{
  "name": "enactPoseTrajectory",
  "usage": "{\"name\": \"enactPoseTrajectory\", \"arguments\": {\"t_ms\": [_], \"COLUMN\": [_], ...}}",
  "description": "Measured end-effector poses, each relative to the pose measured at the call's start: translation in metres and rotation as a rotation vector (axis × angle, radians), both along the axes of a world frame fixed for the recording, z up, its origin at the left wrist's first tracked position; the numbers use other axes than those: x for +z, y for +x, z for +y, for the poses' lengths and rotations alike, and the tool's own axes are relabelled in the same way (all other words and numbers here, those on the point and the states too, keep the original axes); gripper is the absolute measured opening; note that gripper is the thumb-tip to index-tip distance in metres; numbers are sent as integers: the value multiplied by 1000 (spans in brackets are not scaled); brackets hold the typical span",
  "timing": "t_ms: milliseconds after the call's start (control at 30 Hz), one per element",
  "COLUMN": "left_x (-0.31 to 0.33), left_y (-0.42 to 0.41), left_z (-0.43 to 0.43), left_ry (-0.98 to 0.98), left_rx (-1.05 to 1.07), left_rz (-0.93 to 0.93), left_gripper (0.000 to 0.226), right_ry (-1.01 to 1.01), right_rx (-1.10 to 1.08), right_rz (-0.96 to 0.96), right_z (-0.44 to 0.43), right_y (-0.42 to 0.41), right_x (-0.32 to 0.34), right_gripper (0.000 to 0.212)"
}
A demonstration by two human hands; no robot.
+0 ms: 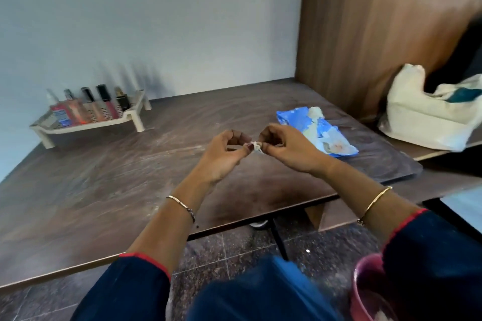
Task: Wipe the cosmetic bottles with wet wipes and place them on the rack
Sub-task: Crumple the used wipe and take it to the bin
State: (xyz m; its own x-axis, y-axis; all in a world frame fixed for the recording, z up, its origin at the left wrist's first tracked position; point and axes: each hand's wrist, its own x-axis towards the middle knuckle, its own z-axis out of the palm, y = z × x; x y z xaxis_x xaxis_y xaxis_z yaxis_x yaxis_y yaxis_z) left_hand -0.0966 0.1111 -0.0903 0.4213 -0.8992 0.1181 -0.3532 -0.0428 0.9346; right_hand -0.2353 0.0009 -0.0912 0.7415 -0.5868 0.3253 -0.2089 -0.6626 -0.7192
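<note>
Above the middle of the dark wooden table (117, 177), my left hand (224, 156) and my right hand (284, 148) meet fingertip to fingertip. Together they pinch a small crumpled white wipe (257, 146). A blue wet wipes pack (315, 131) lies on the table just right of my hands, with a wipe sticking out of its top. At the far left, against the wall, stands a beige plastic rack (91, 126). Several cosmetic bottles (88, 108) lean in a row on it.
A white cloth bag (427, 114) sits on a ledge at the right, beside a brown wooden cabinet (365, 21). A pink bucket (370, 292) stands on the tiled floor at the lower right, next to my knee. A pale wall runs behind the table.
</note>
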Motion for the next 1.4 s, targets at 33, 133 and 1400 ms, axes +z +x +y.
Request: {"name": "enactPoseTrajectory", "arguments": {"t_ms": [33, 133, 1400], "left_x": [0, -1, -279], "left_y": [-16, -68, -281], "left_z": [-10, -42, -172], "left_ry": [-9, -26, 709], "left_rx": [-47, -201, -712], "left_rz": [22, 49, -73], "left_gripper": [7, 9, 31], "right_ry": [37, 108, 849], "right_rx": [-30, -115, -1337], "right_rz": [-22, -90, 271], "right_z": [-5, -16, -34], "right_y": [-19, -82, -341], "right_x": [1, 1, -342], "right_gripper": [8, 4, 20]}}
